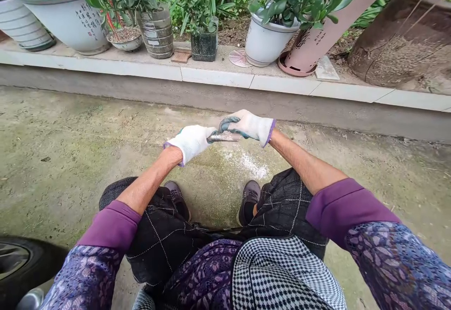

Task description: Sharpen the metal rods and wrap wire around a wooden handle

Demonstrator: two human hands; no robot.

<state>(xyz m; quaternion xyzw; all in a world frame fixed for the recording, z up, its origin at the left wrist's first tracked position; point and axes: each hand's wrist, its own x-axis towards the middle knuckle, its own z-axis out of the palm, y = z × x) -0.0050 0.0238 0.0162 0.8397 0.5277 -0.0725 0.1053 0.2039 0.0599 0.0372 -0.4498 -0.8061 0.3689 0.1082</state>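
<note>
Before the ledge's (216, 76) front edge, one rod (226, 137) is pinched by the left hand (193, 144); whether the right hand's (251, 126) curled grip holds it cannot be told.

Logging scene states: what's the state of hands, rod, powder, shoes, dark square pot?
Left hand: gloved, gripping rod
Right hand: gloved, curled at rod; grip unclear
Rod: held above ground
White powder: scattered on ground
Shoes: worn
Dark square pot: upright, planted

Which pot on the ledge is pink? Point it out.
The tall pink pot with black writing, standing between a white pot and the large brown pot at far right; it alone is pink.
</note>
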